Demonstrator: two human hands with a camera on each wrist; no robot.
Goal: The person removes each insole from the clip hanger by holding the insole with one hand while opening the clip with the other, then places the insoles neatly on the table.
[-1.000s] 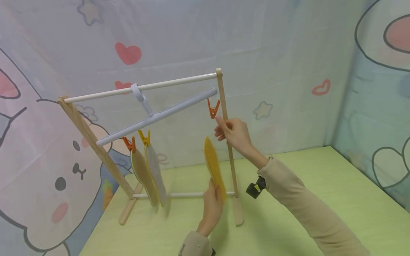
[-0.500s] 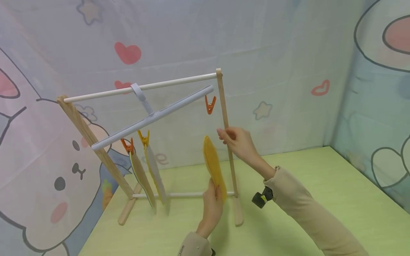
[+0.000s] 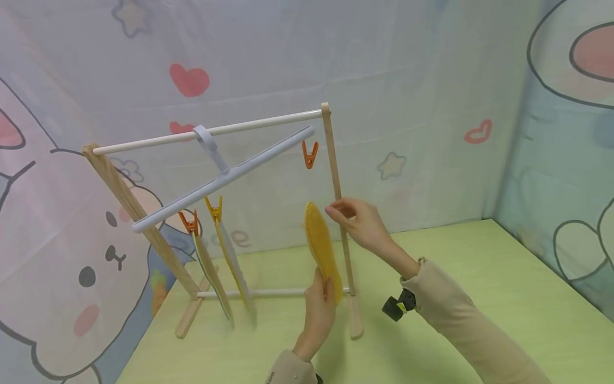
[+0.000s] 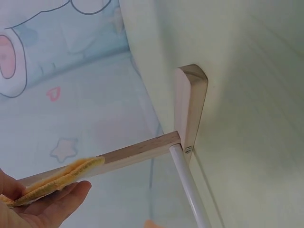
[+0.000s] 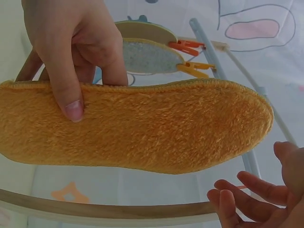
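Note:
My left hand [image 3: 320, 314] pinches a yellow fuzzy insole [image 3: 318, 234] by its lower part, thumb on one face; the insole stands nearly upright. In the right wrist view the insole [image 5: 171, 128] spans the picture, plush side showing. My right hand [image 3: 362, 224] is beside the insole's top end, holding nothing; in the right wrist view its fingers are spread and loosely bent. Above them hangs an orange clip [image 3: 309, 156] with nothing in it, at the raised right end of a tilted white hanger [image 3: 227, 176]. Two more insoles hang at left from an orange clip [image 3: 191, 223] and a yellow clip [image 3: 216, 210].
The hanger hooks over the top white bar [image 3: 268, 124] of a wooden rack. The rack's right post [image 3: 333, 154] rises just behind my right hand, and its foot [image 3: 355, 320] rests on the pale green table [image 3: 431, 298]. A cartoon-print cloth [image 3: 408, 106] covers the walls.
My right hand has moved down and away from the orange clip to the insole's top. The hanger has swung, shifting the clip slightly left and up. The left hand holds nearly still.

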